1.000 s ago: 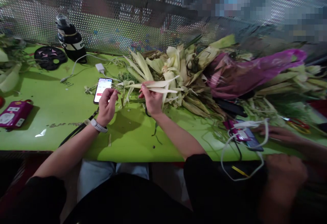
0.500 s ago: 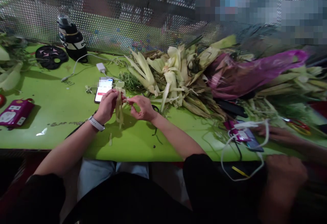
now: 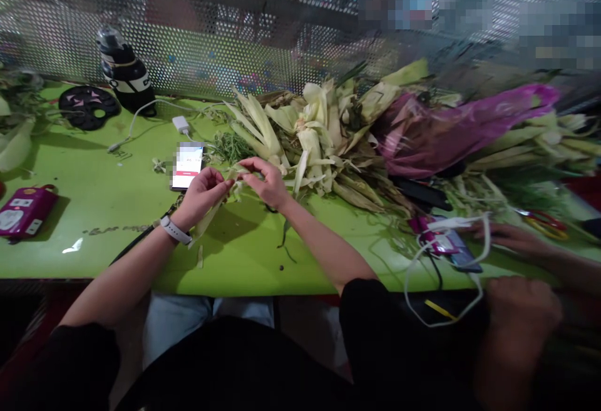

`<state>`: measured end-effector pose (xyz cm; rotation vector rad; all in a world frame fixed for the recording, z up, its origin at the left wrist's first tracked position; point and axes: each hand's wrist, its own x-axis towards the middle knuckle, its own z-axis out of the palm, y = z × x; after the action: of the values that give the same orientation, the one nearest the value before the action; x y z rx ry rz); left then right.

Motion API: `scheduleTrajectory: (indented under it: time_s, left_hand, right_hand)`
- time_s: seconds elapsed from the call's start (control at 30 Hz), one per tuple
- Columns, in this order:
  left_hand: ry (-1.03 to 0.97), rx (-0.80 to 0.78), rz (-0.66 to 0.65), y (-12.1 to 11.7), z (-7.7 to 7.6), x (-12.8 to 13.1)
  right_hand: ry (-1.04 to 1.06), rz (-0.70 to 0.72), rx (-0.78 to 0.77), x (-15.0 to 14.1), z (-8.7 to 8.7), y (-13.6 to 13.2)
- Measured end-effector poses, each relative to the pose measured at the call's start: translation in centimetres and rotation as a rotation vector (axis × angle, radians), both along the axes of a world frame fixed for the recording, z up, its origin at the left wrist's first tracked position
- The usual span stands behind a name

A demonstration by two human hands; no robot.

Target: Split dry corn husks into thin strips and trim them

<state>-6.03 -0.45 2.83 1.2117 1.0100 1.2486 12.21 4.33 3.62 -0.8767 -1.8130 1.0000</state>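
A pale corn husk strip [image 3: 205, 224] is pinched by my left hand [image 3: 205, 193], its long end hanging below the palm. My right hand [image 3: 267, 182] meets it just to the right, fingertips closed on the same husk close to the left fingertips. The fingers hide most of the part between them. Behind my left hand a lit phone [image 3: 186, 167] lies on the green table [image 3: 141, 198]. Past my right hand spreads a big heap of corn husks [image 3: 314, 139], with a clump of thin green strands [image 3: 235, 147] at its left.
A pink plastic bag [image 3: 436, 136] lies on the husks. At the right, a co-worker's hand [image 3: 511, 239] rests near white cables [image 3: 486, 242] and scissors [image 3: 547, 223]. A dark bottle [image 3: 129, 79], black mask-like piece [image 3: 89, 107] and purple box [image 3: 28, 211] stand left. Perforated metal [image 3: 211, 35] bounds the back.
Both hands have come closer together, the right one rising slightly. The husk, which hung straight down between them, now slants down to the left under my left hand.
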Motion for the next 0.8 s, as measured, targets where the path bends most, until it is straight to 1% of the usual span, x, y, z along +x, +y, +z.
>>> scheduleTrajectory:
  time_s: [0.07,0.13,0.2,0.27,0.37,0.43,0.53,0.6,0.67,0.73,0.8]
  left_hand:
    - [0.075,0.036,0.040,0.0,0.0,0.0]
    - [0.127,0.028,0.030,-0.1,0.0,0.0]
    - [0.137,-0.043,-0.045,-0.2,0.0,0.1]
    - [0.139,-0.105,-0.122,-0.2,0.0,0.2]
    - [0.197,-0.079,-0.151,-0.3,-0.1,0.3]
    - [0.205,-0.044,-0.190,-0.3,-0.1,0.2]
    - [0.077,-0.049,-0.246,-0.1,-0.2,0.1]
    - [-0.030,-0.129,-0.265,0.0,-0.2,0.0]
    - [-0.094,-0.219,-0.266,0.1,-0.3,-0.1]
    - [-0.117,-0.247,-0.193,0.2,-0.3,-0.1]
    - [-0.118,-0.215,-0.077,0.3,-0.3,0.0]
  right_hand:
    - [0.091,-0.023,-0.118,0.2,0.6,0.1]
    - [0.156,-0.069,-0.192,0.3,1.0,0.3]
    - [0.199,-0.093,-0.254,0.2,1.2,0.5]
    - [0.237,-0.077,-0.315,0.0,1.2,0.5]
    - [0.281,-0.017,-0.383,-0.2,0.9,0.5]
    - [0.288,0.004,-0.388,-0.3,0.7,0.5]
    - [0.240,0.017,-0.341,-0.3,0.3,0.8]
    - [0.144,0.035,-0.269,-0.3,-0.2,1.2]
    - [0.002,0.007,-0.146,-0.2,-0.8,1.5]
    - [-0.125,-0.060,-0.011,-0.1,-1.2,1.7]
    - [-0.179,-0.141,0.107,0.1,-1.0,1.5]
